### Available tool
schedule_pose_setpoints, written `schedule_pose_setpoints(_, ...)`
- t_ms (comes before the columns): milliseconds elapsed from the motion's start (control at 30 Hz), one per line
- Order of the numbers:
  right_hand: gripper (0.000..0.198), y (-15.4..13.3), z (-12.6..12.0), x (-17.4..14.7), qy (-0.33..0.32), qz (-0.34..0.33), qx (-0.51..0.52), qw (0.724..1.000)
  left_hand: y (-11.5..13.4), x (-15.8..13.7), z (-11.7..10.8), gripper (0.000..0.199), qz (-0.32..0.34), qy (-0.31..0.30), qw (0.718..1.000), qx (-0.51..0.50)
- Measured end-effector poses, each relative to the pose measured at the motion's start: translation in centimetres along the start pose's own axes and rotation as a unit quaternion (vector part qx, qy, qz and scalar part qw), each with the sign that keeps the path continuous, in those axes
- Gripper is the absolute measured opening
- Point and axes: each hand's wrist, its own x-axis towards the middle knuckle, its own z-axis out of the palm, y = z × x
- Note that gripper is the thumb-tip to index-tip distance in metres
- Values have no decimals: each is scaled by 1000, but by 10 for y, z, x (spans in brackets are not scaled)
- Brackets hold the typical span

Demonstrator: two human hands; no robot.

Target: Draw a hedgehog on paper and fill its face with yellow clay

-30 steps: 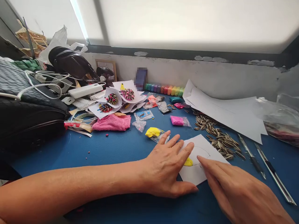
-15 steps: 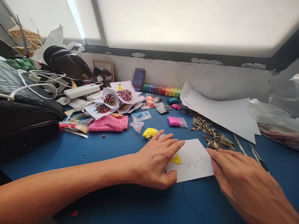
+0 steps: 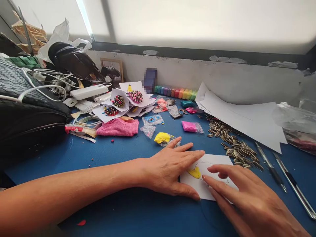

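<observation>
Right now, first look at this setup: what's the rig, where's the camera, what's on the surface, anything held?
No machine here: just a person's two bare hands, seen by a camera worn on the head, looking forward and down. The left hand is spread over the left side of a white card bearing a yellow patch. The right hand is over its right side; contact is unclear. Neither visibly grips anything. The blue table also carries a yellow packet, striped seeds and a pink cloth.
</observation>
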Motion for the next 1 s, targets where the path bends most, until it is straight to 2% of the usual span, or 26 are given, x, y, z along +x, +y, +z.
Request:
schedule_pose_setpoints(200,28,1,-3,6,3,-24,-53,998,1,0,-4,86,3,-6,1000,13)
schedule_pose_setpoints(367,32,-3,0,3,-5,-34,-80,996,0,0,-4,94,-14,-4,999,32)
schedule_pose_setpoints(700,42,-10,14,-10,7,-15,-92,996,-1,1,-4,92,-26,-11,998,55)
schedule_pose_setpoints(833,46,-13,11,-4,-39,-26,-105,993,1,1,-4,91,-30,-13,998,55)
schedule_pose_setpoints(1000,51,-13,10,-2,-37,-20,-123,992,1,1,-5,92,-25,-12,998,53)
